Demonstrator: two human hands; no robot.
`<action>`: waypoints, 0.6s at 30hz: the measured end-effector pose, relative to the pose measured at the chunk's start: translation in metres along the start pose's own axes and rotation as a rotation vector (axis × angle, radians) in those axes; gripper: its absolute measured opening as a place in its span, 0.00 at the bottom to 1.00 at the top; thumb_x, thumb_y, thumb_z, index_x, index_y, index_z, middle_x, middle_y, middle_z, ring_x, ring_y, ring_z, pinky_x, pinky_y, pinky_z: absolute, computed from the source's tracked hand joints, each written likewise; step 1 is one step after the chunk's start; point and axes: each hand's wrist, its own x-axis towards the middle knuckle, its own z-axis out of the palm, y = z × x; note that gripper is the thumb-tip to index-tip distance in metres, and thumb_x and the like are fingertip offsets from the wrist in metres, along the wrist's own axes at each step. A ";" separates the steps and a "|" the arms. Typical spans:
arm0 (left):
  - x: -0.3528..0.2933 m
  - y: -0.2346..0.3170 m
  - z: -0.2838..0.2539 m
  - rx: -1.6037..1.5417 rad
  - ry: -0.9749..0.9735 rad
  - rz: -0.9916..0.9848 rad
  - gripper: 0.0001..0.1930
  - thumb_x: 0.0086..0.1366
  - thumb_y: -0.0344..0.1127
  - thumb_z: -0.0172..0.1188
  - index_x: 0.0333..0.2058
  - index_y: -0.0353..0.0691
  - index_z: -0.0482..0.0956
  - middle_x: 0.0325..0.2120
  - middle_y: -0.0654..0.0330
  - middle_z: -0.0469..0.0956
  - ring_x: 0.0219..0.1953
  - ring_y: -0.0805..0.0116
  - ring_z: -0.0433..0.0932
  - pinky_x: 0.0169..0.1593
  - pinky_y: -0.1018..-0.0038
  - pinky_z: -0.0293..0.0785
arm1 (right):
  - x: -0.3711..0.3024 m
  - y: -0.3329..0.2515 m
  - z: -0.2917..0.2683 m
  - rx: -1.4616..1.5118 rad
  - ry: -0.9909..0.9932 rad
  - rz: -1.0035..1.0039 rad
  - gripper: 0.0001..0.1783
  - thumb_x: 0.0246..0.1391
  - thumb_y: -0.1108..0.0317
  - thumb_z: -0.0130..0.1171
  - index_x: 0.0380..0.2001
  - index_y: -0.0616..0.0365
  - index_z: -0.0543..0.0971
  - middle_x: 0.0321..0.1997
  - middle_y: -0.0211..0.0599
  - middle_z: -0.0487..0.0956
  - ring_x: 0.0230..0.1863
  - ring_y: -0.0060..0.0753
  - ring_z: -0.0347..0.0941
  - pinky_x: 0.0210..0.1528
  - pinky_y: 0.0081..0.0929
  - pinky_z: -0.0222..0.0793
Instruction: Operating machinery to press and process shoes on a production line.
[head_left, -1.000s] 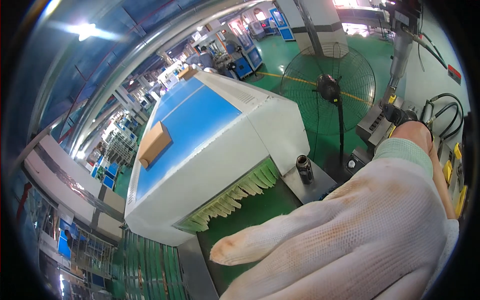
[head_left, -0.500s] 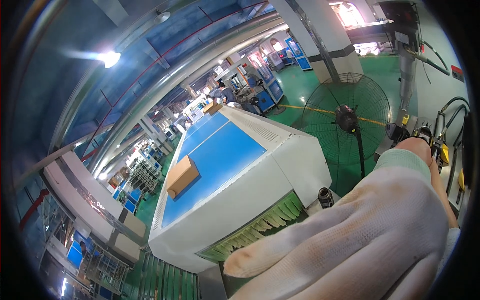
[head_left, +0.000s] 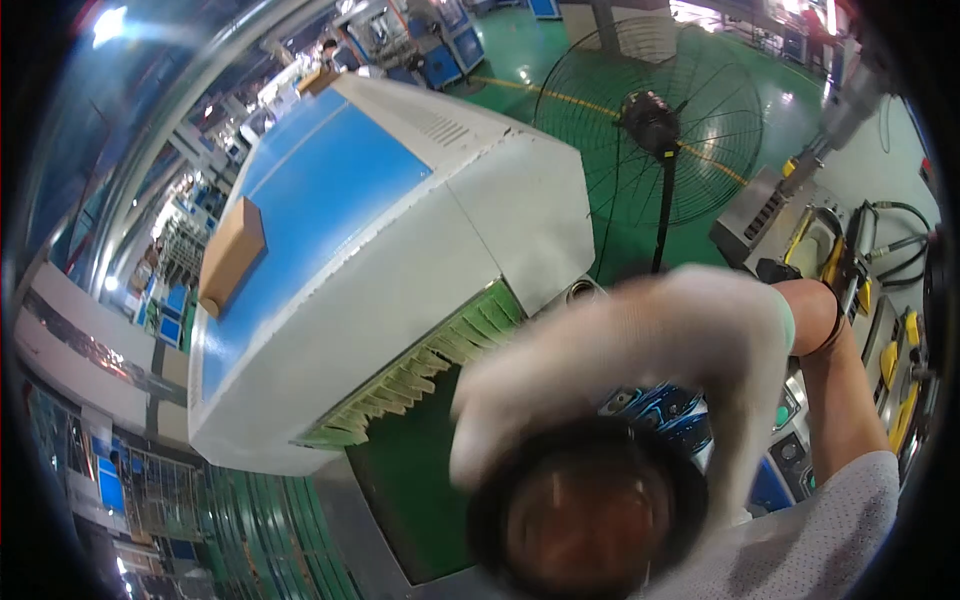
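My right hand (head_left: pixel 640 335) wears a white knit glove and is blurred by motion. Its bare wrist and forearm come in from the right, with a light perforated sleeve at the lower right. The fingers on one side and the thumb on the other curve around a dark-rimmed round thing (head_left: pixel 590 510) with a shiny brownish middle. This thing is also blurred, and its kind does not show. Beyond the hand is a white machine (head_left: pixel 400 310) with a blue top and a fringe of green strips (head_left: pixel 420 375) over its opening. My left hand is out of view.
A brown cardboard box (head_left: pixel 235 255) lies on the machine's blue top. A large black fan (head_left: pixel 650 120) stands on the green floor behind. At the right is equipment with hoses and yellow parts (head_left: pixel 885 370). Rollers (head_left: pixel 270 530) run at lower left. Far back, a person (head_left: pixel 338 55) is visible.
The view has tipped downward. My right hand, large and with fingers stretched before, has drawn back and curled. The dark-rimmed round thing has come into view beneath it.
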 end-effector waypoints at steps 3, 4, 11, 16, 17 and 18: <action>0.034 0.081 -0.023 -0.246 -0.067 -0.069 0.15 0.72 0.36 0.54 0.48 0.30 0.79 0.44 0.52 0.81 0.44 0.61 0.80 0.53 0.66 0.76 | 0.001 0.034 -0.095 -0.441 0.187 -0.445 0.49 0.44 0.58 0.75 0.64 0.75 0.67 0.60 0.48 0.76 0.61 0.34 0.74 0.64 0.33 0.69; 0.074 0.133 -0.060 -0.243 0.054 0.118 0.11 0.73 0.31 0.51 0.45 0.30 0.78 0.42 0.53 0.80 0.43 0.64 0.78 0.51 0.67 0.76 | 0.013 0.051 -0.119 -0.391 0.371 -0.186 0.43 0.50 0.74 0.73 0.67 0.69 0.64 0.61 0.44 0.75 0.62 0.31 0.72 0.64 0.34 0.71; 0.324 0.415 -0.261 0.217 0.793 0.905 0.19 0.74 0.27 0.52 0.60 0.28 0.71 0.61 0.45 0.72 0.65 0.50 0.69 0.69 0.60 0.60 | 0.112 0.171 -0.292 -0.587 0.757 -0.323 0.49 0.51 0.60 0.75 0.67 0.75 0.61 0.60 0.47 0.77 0.61 0.32 0.74 0.64 0.29 0.70; 0.482 0.453 -0.277 0.355 0.748 0.846 0.22 0.77 0.40 0.49 0.62 0.33 0.72 0.60 0.45 0.74 0.64 0.50 0.70 0.68 0.61 0.63 | 0.134 0.204 -0.328 -1.085 0.846 -0.127 0.56 0.46 0.40 0.72 0.66 0.71 0.66 0.58 0.56 0.79 0.59 0.45 0.78 0.64 0.32 0.71; 0.496 0.449 -0.281 0.363 0.730 0.843 0.22 0.77 0.40 0.49 0.62 0.33 0.72 0.60 0.45 0.74 0.64 0.50 0.70 0.68 0.61 0.63 | 0.134 0.205 -0.333 -1.074 0.862 -0.129 0.55 0.43 0.35 0.71 0.65 0.66 0.69 0.56 0.55 0.81 0.58 0.47 0.79 0.63 0.34 0.72; 0.509 0.437 -0.287 0.596 0.741 0.891 0.23 0.77 0.42 0.46 0.62 0.33 0.72 0.59 0.46 0.75 0.63 0.51 0.71 0.67 0.62 0.63 | 0.135 0.197 -0.325 -1.081 0.827 -0.044 0.53 0.44 0.37 0.72 0.65 0.64 0.71 0.55 0.52 0.82 0.58 0.47 0.79 0.63 0.34 0.72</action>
